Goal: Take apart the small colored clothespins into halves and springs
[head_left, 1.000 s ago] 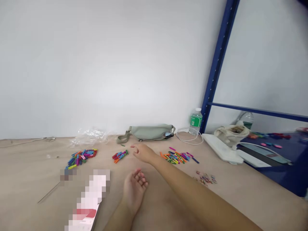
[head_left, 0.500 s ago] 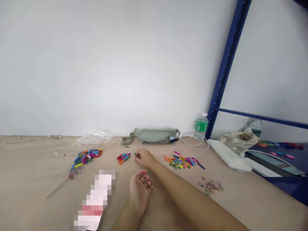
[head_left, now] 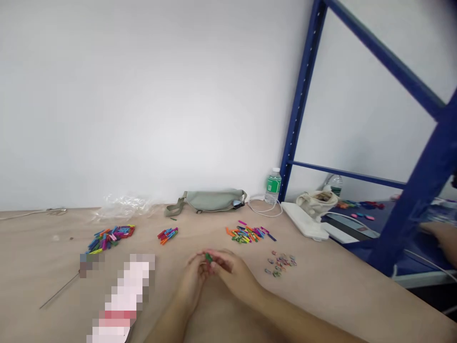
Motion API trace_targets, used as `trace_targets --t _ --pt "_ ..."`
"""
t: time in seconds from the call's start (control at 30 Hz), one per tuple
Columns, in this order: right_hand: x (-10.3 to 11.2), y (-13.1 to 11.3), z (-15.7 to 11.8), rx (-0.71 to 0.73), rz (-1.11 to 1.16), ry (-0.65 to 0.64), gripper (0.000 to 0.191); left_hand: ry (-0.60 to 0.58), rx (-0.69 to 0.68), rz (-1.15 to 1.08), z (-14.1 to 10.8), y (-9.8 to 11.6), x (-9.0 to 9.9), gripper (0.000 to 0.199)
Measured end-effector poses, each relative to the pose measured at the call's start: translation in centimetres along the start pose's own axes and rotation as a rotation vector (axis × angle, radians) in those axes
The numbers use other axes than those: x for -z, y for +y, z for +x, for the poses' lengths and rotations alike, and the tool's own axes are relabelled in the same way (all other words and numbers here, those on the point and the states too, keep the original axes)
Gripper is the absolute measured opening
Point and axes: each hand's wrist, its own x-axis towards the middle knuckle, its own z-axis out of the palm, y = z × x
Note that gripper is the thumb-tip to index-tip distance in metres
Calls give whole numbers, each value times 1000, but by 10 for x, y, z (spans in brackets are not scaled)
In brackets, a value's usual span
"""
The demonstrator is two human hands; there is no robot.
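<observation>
A small green piece is pinched in the fingertips of my right hand. Close against it on the left is my left hand, its fingers curled by the same piece; whether they grip it too is hidden. Beyond the hands lies a small group of coloured clothespins, with a larger clothespin pile farther left. Loose coloured sticks lie in a heap to the right. Nearer on the right are several small, shiny pieces.
A grey-green pouch lies by the wall, with a bottle and white cable beside it. Plastic wrap, a thin rod and a blurred flat item are left. Another person's hand shows beyond the blue frame.
My right hand has come back toward me with the green piece and now meets my left hand, whose fingers have curled in. The view has turned right.
</observation>
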Motion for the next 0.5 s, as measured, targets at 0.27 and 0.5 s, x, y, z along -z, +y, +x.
trace_targets --t 0.27,0.5 --pt "15 0 -41 -135 283 151 24 -159 -42 403 -4 -15 -2 15" --pt "18 2 -40 -157 274 114 23 -196 -96 526 -8 -11 -3 15"
